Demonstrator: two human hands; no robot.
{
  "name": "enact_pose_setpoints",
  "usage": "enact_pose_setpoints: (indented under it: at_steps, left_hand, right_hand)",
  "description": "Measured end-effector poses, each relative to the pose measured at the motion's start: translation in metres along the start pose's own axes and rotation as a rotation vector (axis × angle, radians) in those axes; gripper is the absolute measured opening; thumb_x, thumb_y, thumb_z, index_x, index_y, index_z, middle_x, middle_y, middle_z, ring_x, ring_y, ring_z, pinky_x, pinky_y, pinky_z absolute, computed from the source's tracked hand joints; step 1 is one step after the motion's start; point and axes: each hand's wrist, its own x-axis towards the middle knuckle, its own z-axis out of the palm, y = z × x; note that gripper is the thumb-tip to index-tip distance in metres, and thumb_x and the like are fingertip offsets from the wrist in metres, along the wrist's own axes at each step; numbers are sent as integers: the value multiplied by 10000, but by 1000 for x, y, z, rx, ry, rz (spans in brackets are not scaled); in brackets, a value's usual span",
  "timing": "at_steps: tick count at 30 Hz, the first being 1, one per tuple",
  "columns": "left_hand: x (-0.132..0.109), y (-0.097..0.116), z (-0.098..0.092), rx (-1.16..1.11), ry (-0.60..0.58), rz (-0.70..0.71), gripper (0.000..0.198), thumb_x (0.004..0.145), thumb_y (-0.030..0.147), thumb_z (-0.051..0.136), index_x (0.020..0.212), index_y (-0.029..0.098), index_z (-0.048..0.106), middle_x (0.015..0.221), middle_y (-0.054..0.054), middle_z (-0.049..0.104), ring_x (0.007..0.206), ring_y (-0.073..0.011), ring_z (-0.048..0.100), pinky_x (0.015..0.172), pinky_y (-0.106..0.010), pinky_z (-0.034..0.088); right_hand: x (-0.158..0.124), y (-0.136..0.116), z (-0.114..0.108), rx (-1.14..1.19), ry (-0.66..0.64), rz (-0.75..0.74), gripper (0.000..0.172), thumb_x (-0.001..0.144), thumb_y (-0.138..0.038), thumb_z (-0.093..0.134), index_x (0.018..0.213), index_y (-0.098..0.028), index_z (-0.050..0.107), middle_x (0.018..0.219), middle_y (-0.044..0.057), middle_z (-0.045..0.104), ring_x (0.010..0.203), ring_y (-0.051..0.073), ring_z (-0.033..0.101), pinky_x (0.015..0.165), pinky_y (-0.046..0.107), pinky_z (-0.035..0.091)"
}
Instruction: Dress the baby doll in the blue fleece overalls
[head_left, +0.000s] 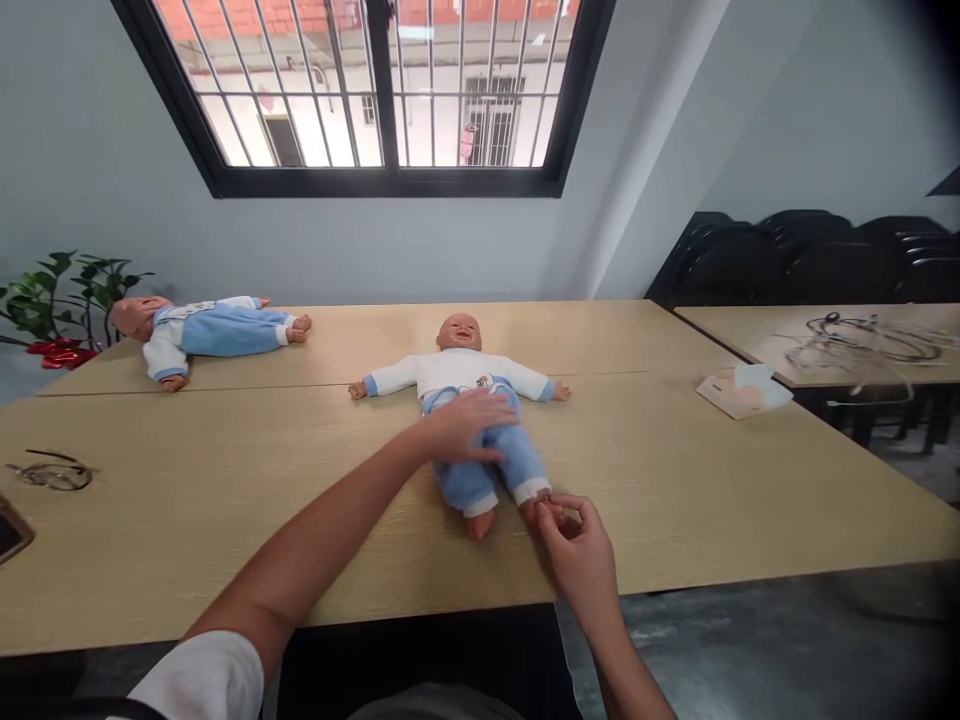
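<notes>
With the left hand (469, 425) spread flat on the doll (469, 400) and the right hand (574, 545) pinching its foot (536, 505), steady the hips and pull gently.

two baby dolls lie here, one (465, 400) near, one (202, 335) far left; two hands, one pair of glasses (51, 472), one tissue pack (742, 390).

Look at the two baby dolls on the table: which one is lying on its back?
The middle doll under the hands, face up with arms spread. The left hand rests on its belly; the right hand pinches its foot. The far-left doll lies turned away.
</notes>
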Motion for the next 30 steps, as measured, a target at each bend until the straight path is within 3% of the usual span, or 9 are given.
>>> enact_pose_setpoints:
  at_steps: [4,6,9,11,14,16,21,26,30]
  left_hand:
    - [-35,-19,-6,-202,516,-609,427,967,368,562,1343,167,568,1373,-143,613,1311,-272,529,1174,-489,353]
    - [-53,-32,-1,-313,552,-768,454,957,418,567,1296,117,580,1192,-141,669,1101,-255,612,1024,-438,471]
    - [-72,-48,8,-457,437,-766,427,896,516,645,1086,134,673,870,-41,676,777,-185,599,778,-329,511]
    - [-78,-57,14,-540,433,-755,427,859,568,672,963,154,674,812,-14,654,737,-166,572,740,-302,492]
    - [-80,-68,21,-654,521,-750,481,881,644,594,958,170,624,880,-33,671,806,-174,599,788,-305,497]
    - [-80,-75,24,-728,577,-753,524,889,682,548,1012,175,599,917,-52,681,829,-179,619,798,-314,510]
    - [-85,-85,26,-860,585,-744,532,839,685,624,977,171,608,889,-45,662,821,-179,636,781,-317,536]
    - [-90,-89,20,-894,544,-746,470,812,622,694,911,165,648,857,-22,639,799,-167,620,755,-296,537]
    - [-94,-98,13,-818,638,-825,408,878,580,626,914,173,637,795,-9,595,690,-141,561,657,-266,490]
  right_hand:
    - [7,9,-7,-180,9,-174,259,856,-505,678,954,-270,632,999,105,721,923,316,695,854,501,556]
    - [8,9,-8,-283,4,-293,199,903,-470,633,947,-277,637,995,106,698,948,312,669,855,492,549]
    - [0,7,-1,-454,115,-500,171,956,-413,590,1010,-258,641,1046,128,669,1016,323,639,890,509,529]
    - [-13,3,10,-594,269,-683,174,956,-365,617,1060,-229,649,1095,144,647,1081,342,614,940,539,499]
    - [-38,-3,34,-688,175,-895,185,964,-305,629,1124,-212,634,1105,130,640,1087,308,608,952,491,508]
    - [-49,-4,50,-694,32,-883,272,986,-340,601,1213,-190,592,1139,145,639,1082,292,615,929,457,535]
    - [-44,5,65,-794,47,-729,447,984,-428,584,1316,-135,521,1179,204,657,1093,343,638,907,496,555]
    - [-25,7,53,-829,-11,-654,384,974,-369,570,1259,-114,606,933,139,735,866,299,705,788,431,570]
    - [-15,1,35,-760,16,-529,405,954,-393,541,1241,-137,669,1003,136,772,876,299,740,767,398,565]
